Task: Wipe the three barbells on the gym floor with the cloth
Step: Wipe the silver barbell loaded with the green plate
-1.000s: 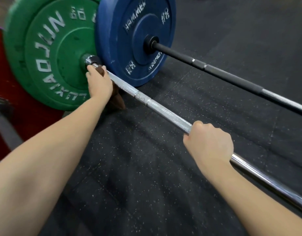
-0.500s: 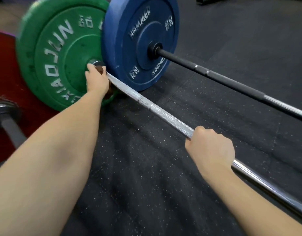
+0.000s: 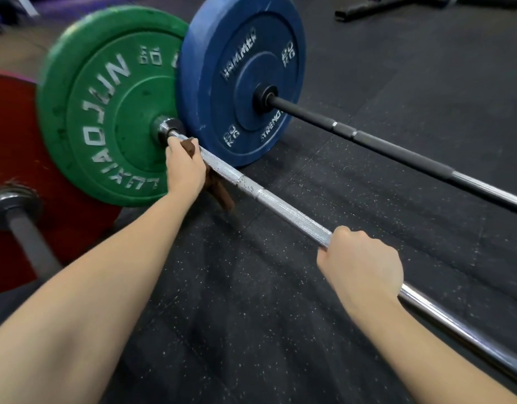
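Nearest, the right hand (image 3: 359, 263) is wrapped in a fist round the shaft of the silver knurled steel barbell (image 3: 280, 205), which lies on the black speckled rubber floor (image 3: 251, 316) and runs from the near right to the far left. Further up that shaft, just short of its collar, the left hand (image 3: 183, 167) grips the brown cloth (image 3: 219, 189) round the bar, with a loose tail hanging below. Beyond it stands the bar's green rubber plate (image 3: 106, 106).

By this, the wiping has reached the plate end of this bar. The steel looks bright, with a few dark specks near its smooth ring. Whether the dark grey bar (image 3: 27, 246) at the left or the far black bar (image 3: 368, 141) with its blue plate (image 3: 242, 77) has been wiped, nothing shows.
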Demonstrator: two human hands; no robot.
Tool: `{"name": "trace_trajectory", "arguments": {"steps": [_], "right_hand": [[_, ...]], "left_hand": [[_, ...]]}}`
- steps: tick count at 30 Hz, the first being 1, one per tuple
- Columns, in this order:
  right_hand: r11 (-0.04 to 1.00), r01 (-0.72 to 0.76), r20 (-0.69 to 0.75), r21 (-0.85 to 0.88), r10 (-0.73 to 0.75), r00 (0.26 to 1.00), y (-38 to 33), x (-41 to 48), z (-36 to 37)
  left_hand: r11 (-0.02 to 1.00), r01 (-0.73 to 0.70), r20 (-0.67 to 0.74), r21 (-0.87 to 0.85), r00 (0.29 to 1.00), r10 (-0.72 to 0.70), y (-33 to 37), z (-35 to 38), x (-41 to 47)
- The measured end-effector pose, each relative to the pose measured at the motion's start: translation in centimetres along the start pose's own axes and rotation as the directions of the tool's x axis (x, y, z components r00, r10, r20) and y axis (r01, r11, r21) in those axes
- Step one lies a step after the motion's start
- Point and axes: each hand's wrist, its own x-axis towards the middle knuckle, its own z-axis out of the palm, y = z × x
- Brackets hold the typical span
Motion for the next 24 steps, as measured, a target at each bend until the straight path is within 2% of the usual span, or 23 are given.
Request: {"name": "trace_trajectory", "arguments": {"steps": [2,7,12,15,19,20,22,24], "right_hand": [[1.0,-0.006,0.007,0.009,0.006,1.0,0.0,0.0,-0.1],[1.0,-0.008,0.014,0.016,0.007,1.0,0.1,0.1,0.1],[0.999,-0.006,0.014,0.042,0.005,1.0,0.2,0.1,0.1],[0.999,0.0,0.009,0.036,0.0,1.0,0.3,0.2,0.2],[0.999,-0.002,0.016,0.044,0.002,1.0,0.2,0.1,0.1],[0.999,0.003,0.015,0.042,-0.003,1.0,0.3,0.1,0.1],[0.999,0.009,0.009,0.042,-0.01,1.0,0.3,0.1,0.1],[0.999,0.011,0.009,0.046,-0.012,1.0,0.4,0.0,0.1]], "left_hand": [[0.997,0.057,-0.016,0.05,0.998,-0.056,0.2,-0.5,1.8],[0.937,0.301,0.004,0.179,0.952,-0.306,1.0,-1.4,6.6],[0.945,0.305,-0.022,0.12,0.952,-0.304,0.7,-0.6,5.0],[0.959,0.264,0.045,0.099,0.962,-0.27,0.6,-1.0,2.6],[0.978,0.207,0.115,-0.034,0.973,-0.202,1.3,-2.0,-1.2],[0.967,0.23,0.124,-0.106,0.968,-0.217,1.6,-2.3,-1.9],[0.884,0.358,0.196,-0.299,0.93,-0.311,2.4,-3.1,-2.7],[0.855,0.392,0.186,-0.34,0.919,-0.348,3.1,-4.0,-3.2]]}}
